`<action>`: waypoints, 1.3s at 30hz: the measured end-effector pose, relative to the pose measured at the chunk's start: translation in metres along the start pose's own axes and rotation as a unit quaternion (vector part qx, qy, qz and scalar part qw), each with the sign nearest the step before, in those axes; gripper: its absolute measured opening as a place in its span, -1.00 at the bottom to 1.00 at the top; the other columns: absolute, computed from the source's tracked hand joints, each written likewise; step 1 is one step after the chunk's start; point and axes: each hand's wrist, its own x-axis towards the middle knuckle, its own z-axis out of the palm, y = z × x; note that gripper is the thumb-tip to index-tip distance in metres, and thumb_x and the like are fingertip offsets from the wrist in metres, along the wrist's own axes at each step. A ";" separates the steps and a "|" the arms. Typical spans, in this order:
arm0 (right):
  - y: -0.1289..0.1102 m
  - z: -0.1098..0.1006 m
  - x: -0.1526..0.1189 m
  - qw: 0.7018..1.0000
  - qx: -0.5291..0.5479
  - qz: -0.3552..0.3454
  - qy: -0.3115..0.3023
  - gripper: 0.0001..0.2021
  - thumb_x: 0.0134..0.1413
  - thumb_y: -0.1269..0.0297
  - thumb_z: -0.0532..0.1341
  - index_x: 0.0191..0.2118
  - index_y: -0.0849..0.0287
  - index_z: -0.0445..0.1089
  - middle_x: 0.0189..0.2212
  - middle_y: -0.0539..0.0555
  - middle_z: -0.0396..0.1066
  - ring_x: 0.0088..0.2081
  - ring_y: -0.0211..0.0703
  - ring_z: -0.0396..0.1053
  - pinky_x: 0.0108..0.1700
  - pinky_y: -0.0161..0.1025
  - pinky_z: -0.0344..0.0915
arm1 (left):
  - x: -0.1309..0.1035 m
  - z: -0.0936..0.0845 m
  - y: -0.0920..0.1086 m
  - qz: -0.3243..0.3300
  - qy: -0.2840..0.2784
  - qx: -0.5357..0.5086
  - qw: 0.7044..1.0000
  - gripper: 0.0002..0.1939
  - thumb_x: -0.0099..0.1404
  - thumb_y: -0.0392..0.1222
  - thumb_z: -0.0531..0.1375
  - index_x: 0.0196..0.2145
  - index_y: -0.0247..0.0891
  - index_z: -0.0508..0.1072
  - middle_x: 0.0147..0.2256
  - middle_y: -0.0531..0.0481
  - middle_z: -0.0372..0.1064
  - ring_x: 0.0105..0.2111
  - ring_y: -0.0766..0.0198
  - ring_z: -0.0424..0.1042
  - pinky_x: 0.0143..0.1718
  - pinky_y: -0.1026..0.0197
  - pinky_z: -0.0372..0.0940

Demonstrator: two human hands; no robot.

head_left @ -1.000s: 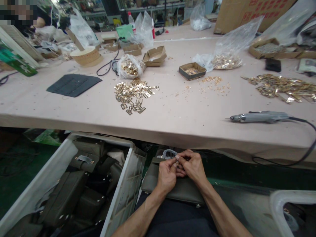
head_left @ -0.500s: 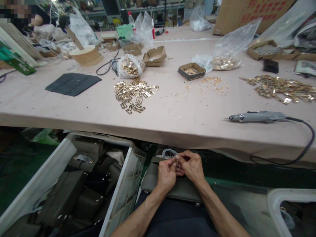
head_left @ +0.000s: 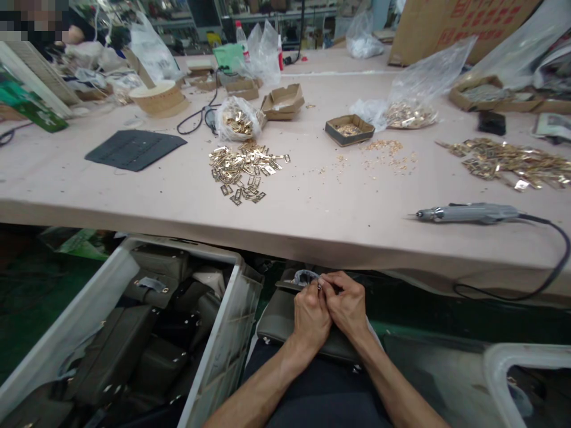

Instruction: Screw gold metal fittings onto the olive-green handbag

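Both hands, lap level, below the table [head_left: 312,238] edge. Since a second ago the left hand [head_left: 311,315] has closed in tighter against the right hand [head_left: 347,306], knuckles now overlapping. Fingers of both pinched narrow on a small metal fitting [head_left: 319,286] at the top of the olive bag [head_left: 279,318], which lies across the lap. Plastic wrap [head_left: 306,276] just behind. White crate [head_left: 223,345] of bags to the left. On the table: brass plates [head_left: 243,169], electric screwdriver [head_left: 468,213].
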 end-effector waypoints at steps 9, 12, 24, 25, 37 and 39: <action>-0.003 -0.004 -0.006 0.988 -0.153 -0.023 -0.015 -0.76 0.21 0.29 0.17 -0.32 0.20 0.60 -0.36 0.15 0.51 -0.32 -0.03 0.47 -0.17 -0.20 0.37 | -0.003 -0.004 0.001 0.057 -0.016 0.056 0.997 -0.83 0.39 -0.30 0.06 -0.20 -0.31 0.45 -0.30 -0.23 0.55 -0.35 0.03 0.56 -0.33 0.13 0.43; 0.002 -0.004 -0.008 0.991 -0.134 -0.014 -0.019 -0.77 0.21 0.29 0.18 -0.30 0.20 0.60 -0.34 0.14 0.52 -0.32 -0.04 0.47 -0.17 -0.20 0.37 | -0.003 -0.002 0.001 0.049 -0.017 0.050 0.997 -0.83 0.40 -0.30 0.05 -0.23 -0.30 0.45 -0.32 -0.21 0.54 -0.34 0.05 0.56 -0.30 0.13 0.44; 0.003 -0.064 0.051 0.924 0.079 -0.059 -0.370 -0.77 0.21 0.14 0.31 -0.18 0.19 0.61 -0.39 0.07 0.46 -0.42 -0.18 0.40 -0.35 -0.30 0.31 | -0.007 -0.010 -0.005 0.082 -0.070 -0.054 0.993 -0.72 0.42 -0.37 -0.01 -0.06 -0.30 0.46 -0.34 -0.10 0.47 -0.39 0.19 0.48 -0.23 0.17 0.40; 0.001 -0.067 0.055 0.918 0.085 -0.056 -0.384 -0.74 0.20 0.10 0.32 -0.20 0.20 0.61 -0.40 0.07 0.45 -0.46 -0.20 0.38 -0.40 -0.32 0.30 | -0.008 -0.011 -0.005 0.081 -0.072 -0.070 0.992 -0.72 0.44 -0.36 -0.02 -0.06 -0.30 0.46 -0.34 -0.09 0.46 -0.41 0.22 0.47 -0.25 0.18 0.39; -0.010 -0.073 0.085 0.889 0.117 -0.014 -0.443 -0.70 0.14 0.06 0.35 -0.28 0.24 0.61 -0.40 0.11 0.48 -0.57 -0.20 0.40 -0.54 -0.35 0.32 | -0.002 0.017 0.014 0.046 -0.036 0.005 0.998 -0.63 0.35 -0.43 -0.06 0.04 -0.43 0.36 -0.25 -0.29 0.48 -0.38 0.07 0.51 -0.34 0.10 0.42; -0.003 -0.075 0.088 0.884 0.133 0.021 -0.448 -0.70 0.11 0.06 0.37 -0.29 0.24 0.60 -0.40 0.11 0.47 -0.55 -0.19 0.40 -0.53 -0.34 0.33 | 0.001 0.020 0.017 0.023 -0.038 -0.046 0.998 -0.70 0.40 -0.39 -0.07 -0.06 -0.36 0.41 -0.35 -0.17 0.47 -0.45 0.15 0.49 -0.38 0.17 0.39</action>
